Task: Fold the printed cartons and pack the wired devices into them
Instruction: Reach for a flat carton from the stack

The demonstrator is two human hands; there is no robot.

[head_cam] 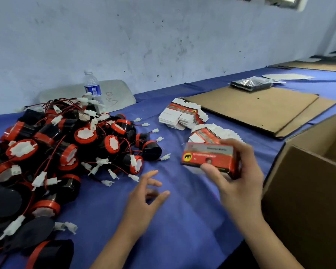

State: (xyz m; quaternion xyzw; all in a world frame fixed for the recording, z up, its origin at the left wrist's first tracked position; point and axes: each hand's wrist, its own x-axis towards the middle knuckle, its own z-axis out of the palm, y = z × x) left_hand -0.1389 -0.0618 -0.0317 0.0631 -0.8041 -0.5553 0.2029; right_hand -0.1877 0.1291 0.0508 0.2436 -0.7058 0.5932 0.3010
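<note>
- Head view: red carton (208, 158), folded, gripped in the right hand (239, 183) — thumb on front, fingers curled round its end — above the blue cloth (182, 230).
- Beside it the left hand (144, 199), fingers spread, empty.
- At left, wired devices (66, 148) heaped; flat cartons (180, 115) behind.

The carton (209, 158) you hold is printed card, seemingly with a slight sheen, though blur makes that hard to judge. The table (182, 220) wears matt blue cloth, softly wrinkled. The devices (66, 144) are smooth black and red plastic — their connectors (39, 178) white plastic. The box (303, 191) is matt brown cardboard, the bottle (92, 86) clear plastic.
</note>
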